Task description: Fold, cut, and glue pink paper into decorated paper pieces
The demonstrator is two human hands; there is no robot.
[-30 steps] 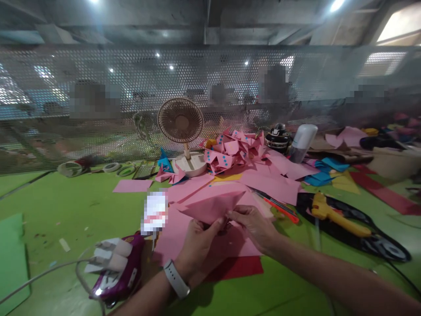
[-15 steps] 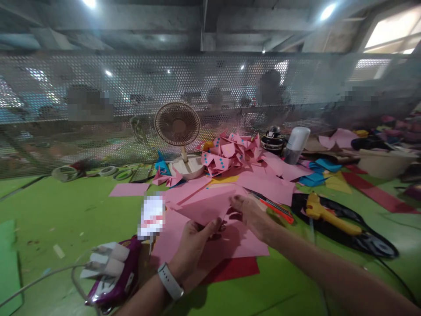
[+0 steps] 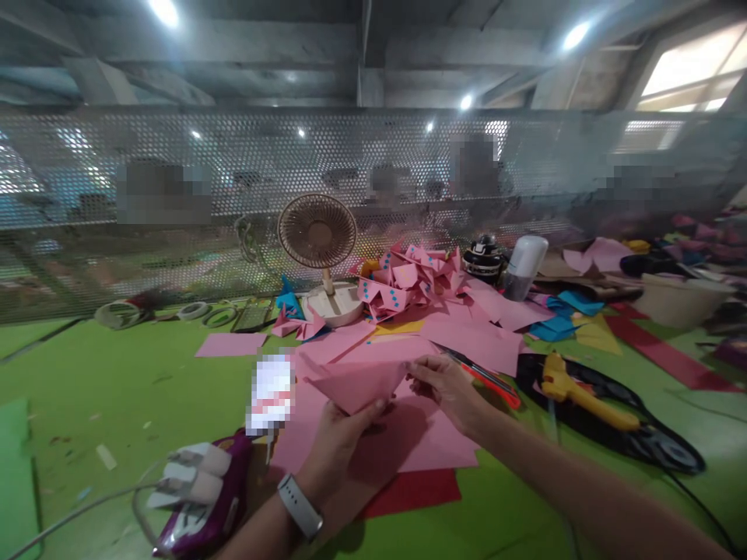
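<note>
A folded pink paper piece [image 3: 355, 383] is held just above the green table [image 3: 117, 389], between both my hands. My left hand [image 3: 337, 443], with a white watch on its wrist, pinches the paper's lower point from below. My right hand [image 3: 447, 389] pinches its right corner with thumb and fingers. Flat pink sheets [image 3: 408, 443] and a red sheet [image 3: 414, 491] lie directly beneath the hands.
A purple device [image 3: 204, 498] with a white cable lies at the lower left. A small fan [image 3: 318, 233] and a pile of folded pink shapes [image 3: 408, 280] stand behind. A yellow glue gun [image 3: 583, 393], a red cutter [image 3: 487, 373] and tape rolls [image 3: 120, 313] lie around. A mesh screen [image 3: 175, 194] closes the far side.
My right hand slid along the paper's upper edge and settled on its right corner. My left hand kept hold of the lower point. The view shifted slightly.
</note>
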